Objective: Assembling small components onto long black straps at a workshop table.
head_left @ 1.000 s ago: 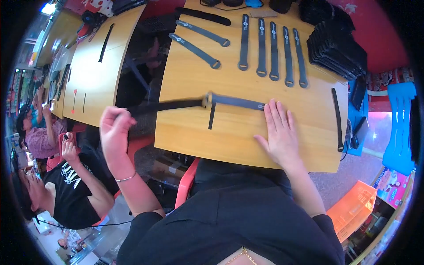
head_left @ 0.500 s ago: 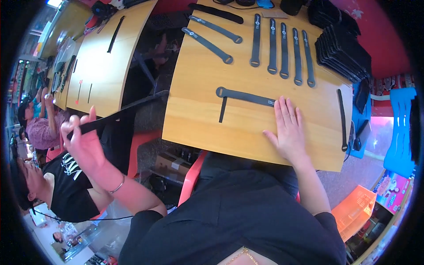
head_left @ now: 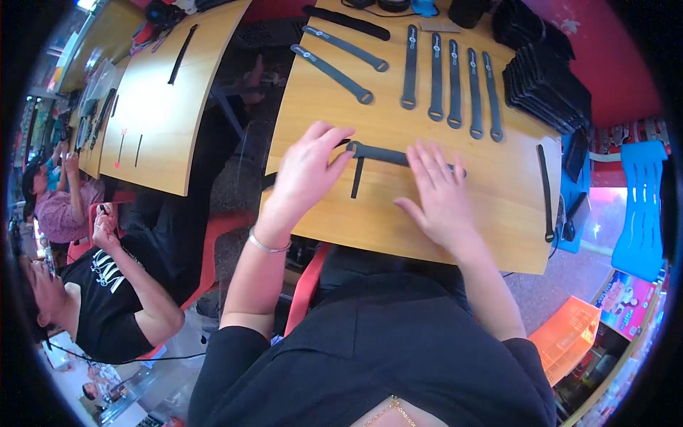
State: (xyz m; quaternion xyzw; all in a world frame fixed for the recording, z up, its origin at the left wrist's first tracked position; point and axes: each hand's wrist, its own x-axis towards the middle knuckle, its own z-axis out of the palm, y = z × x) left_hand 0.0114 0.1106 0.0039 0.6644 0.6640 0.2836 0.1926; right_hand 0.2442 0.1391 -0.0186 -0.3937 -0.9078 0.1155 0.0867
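Observation:
A dark grey cable strap with a slotted round end lies across the wooden table. My right hand lies flat on its right part, fingers stretched and spread. At the slotted end, my left hand is closed with thumb and fingers drawn together. It holds a black strip; one part shows beside my wrist and a bit by the fingertips, the rest hidden. A thin dark bar runs down the tabletop below the slotted end. Several similar straps lie in a row farther back.
Two more straps lie slanted at the far left, near a black strip. A stack of black folded pieces stands at the far right. Another strip lies along the right edge. A person sits at the left beside another table.
My left hand has come in from the left, off the table, to the strap's slotted end, bringing the black strip. My right hand has slid a little left along the strap.

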